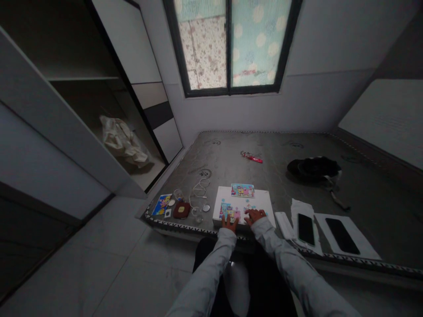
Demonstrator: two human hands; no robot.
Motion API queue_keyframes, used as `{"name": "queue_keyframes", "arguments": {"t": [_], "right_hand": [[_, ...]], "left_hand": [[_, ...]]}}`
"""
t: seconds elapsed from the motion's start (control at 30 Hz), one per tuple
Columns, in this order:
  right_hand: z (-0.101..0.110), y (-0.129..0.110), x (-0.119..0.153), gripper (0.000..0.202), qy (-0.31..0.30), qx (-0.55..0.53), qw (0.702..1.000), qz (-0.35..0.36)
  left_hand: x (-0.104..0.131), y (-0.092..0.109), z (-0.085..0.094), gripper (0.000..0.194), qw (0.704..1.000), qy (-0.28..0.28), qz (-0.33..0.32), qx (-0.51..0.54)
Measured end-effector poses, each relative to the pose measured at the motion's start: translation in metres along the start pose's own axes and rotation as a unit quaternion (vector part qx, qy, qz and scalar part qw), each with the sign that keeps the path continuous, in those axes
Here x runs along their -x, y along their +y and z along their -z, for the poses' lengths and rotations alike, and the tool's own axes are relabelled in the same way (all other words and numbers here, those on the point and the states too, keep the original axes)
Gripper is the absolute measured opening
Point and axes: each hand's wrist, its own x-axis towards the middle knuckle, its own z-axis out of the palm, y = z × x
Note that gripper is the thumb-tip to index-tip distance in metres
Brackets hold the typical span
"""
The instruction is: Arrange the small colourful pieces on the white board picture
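Observation:
A white board (261, 201) lies at the near edge of a grey mattress (231, 158). Colourful jigsaw pieces (231, 211) are partly joined on its near half, and a small colourful picture card (242, 190) rests on its far edge. My left hand (229, 223) lies flat, fingers spread, on the joined pieces at the board's near left. My right hand (255, 215) rests beside it on the pieces, fingers bent down onto them. Whether either hand grips a piece is too small to tell. Both arms wear light grey sleeves.
Left of the board lie a white cable (200, 188), a dark red case (181, 210), a small jar (178, 194) and a colourful box (161, 204). To the right are two black phones (306, 229) (342, 235) on white paper and a dark cloth bundle (313, 168). A red packet (251, 157) lies farther back. An open wardrobe (99, 110) stands left.

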Motion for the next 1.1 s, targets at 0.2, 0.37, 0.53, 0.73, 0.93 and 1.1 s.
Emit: {"name": "queue_keyframes", "arguments": {"t": [0.2,0.37,0.53,0.73,0.93,1.1], "right_hand": [[0.008,0.009,-0.037,0.043,-0.068,0.039,0.996,-0.048],[0.005,0.013,-0.045,0.038,-0.114,0.068,0.99,-0.042],[0.008,0.013,-0.046,0.031,-0.114,0.052,0.991,-0.046],[0.002,0.013,-0.044,0.032,-0.097,0.046,0.994,-0.014],[-0.026,0.022,-0.038,0.03,-0.044,0.038,0.998,0.025],[-0.035,0.025,-0.037,0.028,-0.048,0.028,0.998,0.006]], "left_hand": [[-0.003,-0.003,-0.004,0.067,1.0,0.011,0.0,0.014],[-0.001,-0.003,-0.004,0.065,0.999,0.011,-0.007,0.031],[0.0,-0.002,-0.005,0.069,0.999,0.01,-0.01,0.037],[0.001,-0.002,-0.005,0.064,0.998,0.025,0.003,0.052],[0.001,0.0,-0.003,0.065,0.999,0.015,-0.002,0.053],[0.008,0.002,0.002,0.067,0.998,0.023,0.008,0.06]]}}
